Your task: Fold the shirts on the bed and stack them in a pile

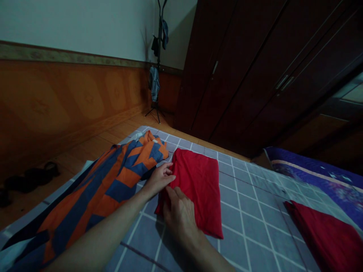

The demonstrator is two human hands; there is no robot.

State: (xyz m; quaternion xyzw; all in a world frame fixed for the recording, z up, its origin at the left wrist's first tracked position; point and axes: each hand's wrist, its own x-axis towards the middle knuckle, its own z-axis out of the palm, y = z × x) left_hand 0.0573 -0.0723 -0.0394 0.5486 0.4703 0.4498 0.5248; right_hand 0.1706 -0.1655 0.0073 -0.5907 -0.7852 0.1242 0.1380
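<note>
A folded red cloth [197, 185] lies on the grey checked bed cover [249, 211]. At its left edge, my left hand [160, 177] touches the fabric with its fingers bent together. Just below, my right hand [180, 211] is at the cloth's lower left part, fingers curled down on the edge; the fingertips are partly hidden. An orange and blue patterned garment [121, 179] is spread out to the left, partly behind my left forearm.
Another folded red cloth [329, 234] lies at the lower right. Beyond it is purple flowered bedding [317, 170]. A coat stand [159, 49] and a dark wardrobe [241, 71] are at the back. Black items [31, 177] lie on the floor at left.
</note>
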